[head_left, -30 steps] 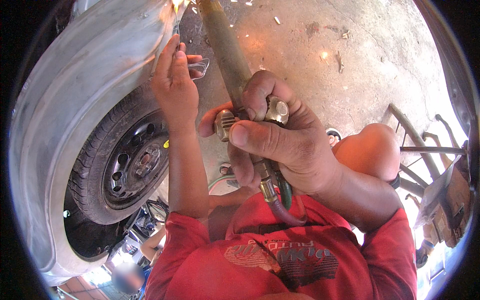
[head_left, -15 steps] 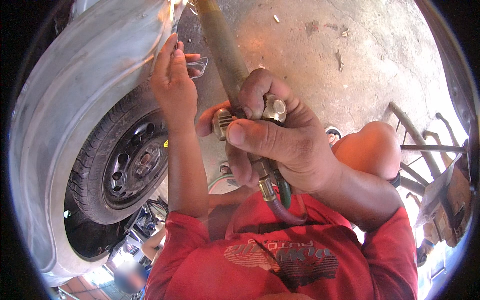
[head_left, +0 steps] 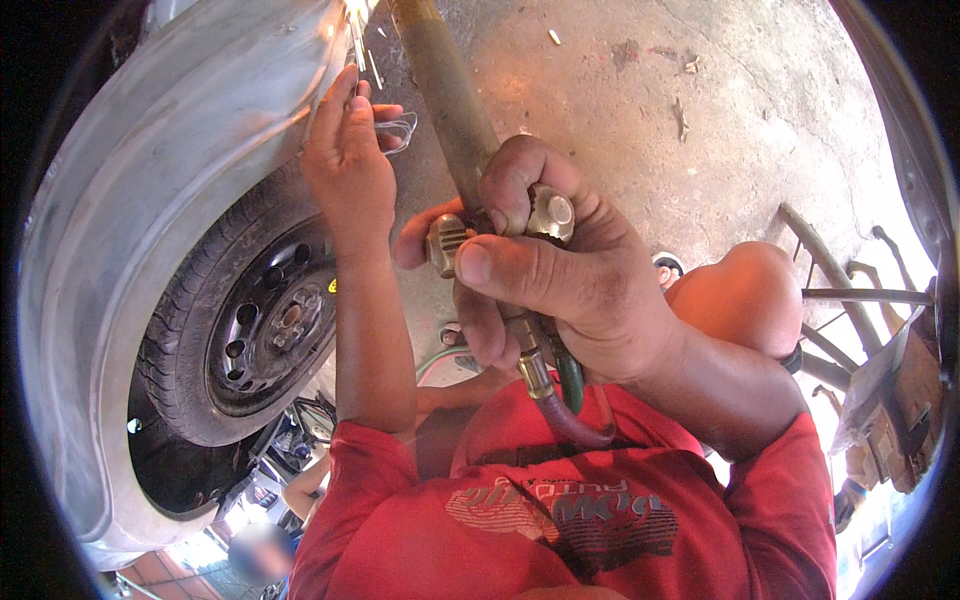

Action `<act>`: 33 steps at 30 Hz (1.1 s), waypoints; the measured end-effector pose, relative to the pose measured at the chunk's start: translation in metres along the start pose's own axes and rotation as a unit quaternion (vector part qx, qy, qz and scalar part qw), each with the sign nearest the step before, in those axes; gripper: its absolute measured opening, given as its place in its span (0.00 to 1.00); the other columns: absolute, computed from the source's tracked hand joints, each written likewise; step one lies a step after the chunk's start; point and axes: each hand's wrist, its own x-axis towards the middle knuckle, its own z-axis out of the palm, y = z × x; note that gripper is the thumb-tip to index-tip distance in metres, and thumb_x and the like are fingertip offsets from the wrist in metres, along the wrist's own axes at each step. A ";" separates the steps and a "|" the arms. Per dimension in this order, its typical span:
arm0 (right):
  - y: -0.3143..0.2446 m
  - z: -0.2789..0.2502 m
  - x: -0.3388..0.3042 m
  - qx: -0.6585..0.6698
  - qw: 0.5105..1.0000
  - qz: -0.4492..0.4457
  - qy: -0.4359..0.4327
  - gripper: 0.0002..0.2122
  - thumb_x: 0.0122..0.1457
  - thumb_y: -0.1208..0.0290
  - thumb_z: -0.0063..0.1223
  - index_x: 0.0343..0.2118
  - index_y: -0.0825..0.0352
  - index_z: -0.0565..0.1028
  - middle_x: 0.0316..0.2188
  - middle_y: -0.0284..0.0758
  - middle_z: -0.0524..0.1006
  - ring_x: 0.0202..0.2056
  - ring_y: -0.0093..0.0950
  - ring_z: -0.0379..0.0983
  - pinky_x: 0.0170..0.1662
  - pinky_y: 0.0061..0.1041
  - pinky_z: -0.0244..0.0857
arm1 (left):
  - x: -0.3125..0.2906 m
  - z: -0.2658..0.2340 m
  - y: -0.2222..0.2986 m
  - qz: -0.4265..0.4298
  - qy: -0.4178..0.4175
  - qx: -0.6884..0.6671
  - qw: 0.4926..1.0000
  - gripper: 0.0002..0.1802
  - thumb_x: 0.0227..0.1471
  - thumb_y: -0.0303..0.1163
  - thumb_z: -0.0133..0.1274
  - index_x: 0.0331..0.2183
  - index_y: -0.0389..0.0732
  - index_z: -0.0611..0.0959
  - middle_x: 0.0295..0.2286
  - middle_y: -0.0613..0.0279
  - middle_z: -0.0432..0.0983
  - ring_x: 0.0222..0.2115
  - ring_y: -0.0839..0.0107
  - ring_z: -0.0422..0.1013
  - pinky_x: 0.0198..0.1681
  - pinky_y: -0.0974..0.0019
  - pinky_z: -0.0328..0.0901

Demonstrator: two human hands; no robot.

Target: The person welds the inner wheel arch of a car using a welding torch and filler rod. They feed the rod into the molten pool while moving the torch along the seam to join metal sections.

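Evidently for steady aim, the right hand clasps the torch around its valve knobs, pointing it far left toward sparks. Near the pale car panel, the left hand pinches thin wire, seemingly to spare its fingers the heat.

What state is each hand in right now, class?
Left hand: closed, holding thin wire.
Right hand: closed, holding the torch.
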 end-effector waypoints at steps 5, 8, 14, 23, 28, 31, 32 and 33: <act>-0.001 0.002 -0.002 0.004 1.000 0.005 0.003 0.11 0.64 0.81 0.55 0.38 0.58 0.64 0.47 0.61 0.74 0.21 0.27 0.78 0.23 0.21 0.70 | 0.000 0.002 -0.001 0.000 0.007 -0.015 1.000 0.19 0.67 0.27 0.45 0.57 0.35 0.78 0.47 0.52 0.80 0.36 0.73 0.79 0.31 0.72 0.72; -0.002 0.001 -0.001 -0.005 1.000 0.008 0.005 0.11 0.64 0.80 0.55 0.38 0.58 0.64 0.47 0.61 0.74 0.22 0.26 0.78 0.23 0.20 0.70 | 0.001 0.001 -0.001 -0.004 -0.003 -0.009 1.000 0.20 0.67 0.27 0.45 0.57 0.34 0.78 0.47 0.52 0.79 0.36 0.73 0.79 0.31 0.72 0.72; -0.003 0.003 -0.001 0.000 1.000 0.013 0.019 0.12 0.64 0.80 0.56 0.38 0.58 0.64 0.46 0.61 0.75 0.22 0.27 0.78 0.22 0.20 0.70 | 0.002 0.002 -0.001 -0.005 0.001 -0.016 1.000 0.19 0.67 0.27 0.45 0.57 0.34 0.78 0.47 0.53 0.79 0.36 0.73 0.79 0.31 0.72 0.72; -0.001 0.001 0.001 0.002 1.000 0.000 0.000 0.12 0.64 0.81 0.55 0.39 0.58 0.64 0.46 0.60 0.76 0.22 0.27 0.78 0.22 0.21 0.70 | 0.002 0.005 0.000 0.001 0.010 -0.009 1.000 0.19 0.68 0.27 0.45 0.57 0.34 0.78 0.47 0.54 0.79 0.36 0.73 0.79 0.31 0.72 0.72; -0.002 0.002 0.001 -0.001 1.000 0.003 0.010 0.11 0.64 0.81 0.55 0.39 0.59 0.64 0.45 0.61 0.75 0.21 0.26 0.78 0.22 0.20 0.70 | 0.001 0.006 -0.002 0.018 0.009 0.000 1.000 0.20 0.68 0.27 0.45 0.57 0.34 0.78 0.47 0.54 0.79 0.36 0.72 0.79 0.31 0.72 0.72; -0.002 0.001 0.001 -0.002 1.000 0.003 0.007 0.11 0.64 0.81 0.55 0.39 0.59 0.64 0.45 0.61 0.75 0.21 0.26 0.78 0.22 0.21 0.70 | 0.000 0.008 -0.002 0.018 0.010 -0.004 1.000 0.20 0.68 0.28 0.45 0.57 0.34 0.78 0.47 0.54 0.79 0.36 0.72 0.79 0.32 0.72 0.72; -0.002 0.001 0.001 -0.002 1.000 0.004 0.006 0.11 0.64 0.81 0.55 0.39 0.59 0.64 0.45 0.61 0.75 0.21 0.26 0.78 0.22 0.21 0.70 | 0.000 0.008 -0.001 0.014 0.010 -0.006 1.000 0.20 0.68 0.28 0.45 0.57 0.34 0.78 0.47 0.54 0.79 0.36 0.72 0.79 0.32 0.72 0.72; -0.002 0.001 0.001 0.000 1.000 0.004 0.005 0.11 0.64 0.81 0.55 0.39 0.59 0.64 0.45 0.61 0.75 0.21 0.26 0.78 0.22 0.21 0.70 | 0.000 0.009 0.000 0.015 0.011 -0.005 1.000 0.20 0.68 0.28 0.45 0.57 0.34 0.77 0.48 0.53 0.78 0.36 0.72 0.79 0.32 0.72 0.72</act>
